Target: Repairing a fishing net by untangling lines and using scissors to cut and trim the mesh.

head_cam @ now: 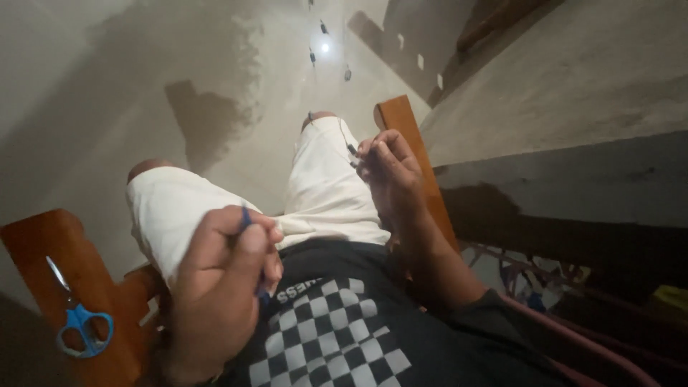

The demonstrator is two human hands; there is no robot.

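1. Seated on a wooden chair, seen from above: white shorts (179,208) across both thighs in the middle of the frame, a black top with a checkered white panel (322,344) at the lower centre.
2. Left hand (222,287) at lower left of centre, closed into a loose fist, thumb and forefinger pinched on a thin blue stick-like tool (246,215) whose tip pokes up just above the knuckles; exact kind too blurred to tell.
3. Right hand (390,172) at centre right, raised over the right thigh, fingertips drawn together on a small dark piece (352,150) with a thin wire (342,132) running up from it toward the knee.
4. Both hands shut on their own items, well apart from each other, one on each side of the lap.
5. Blue-handled scissors (80,315) lying on the wooden armrest (43,244) at the lower left edge, blades pointing to the upper left, untouched.
6. Second wooden armrest (401,118) just behind the right hand.
7. Grey concrete floor (107,86) across the upper left; a concrete ledge (573,79) across the upper right.
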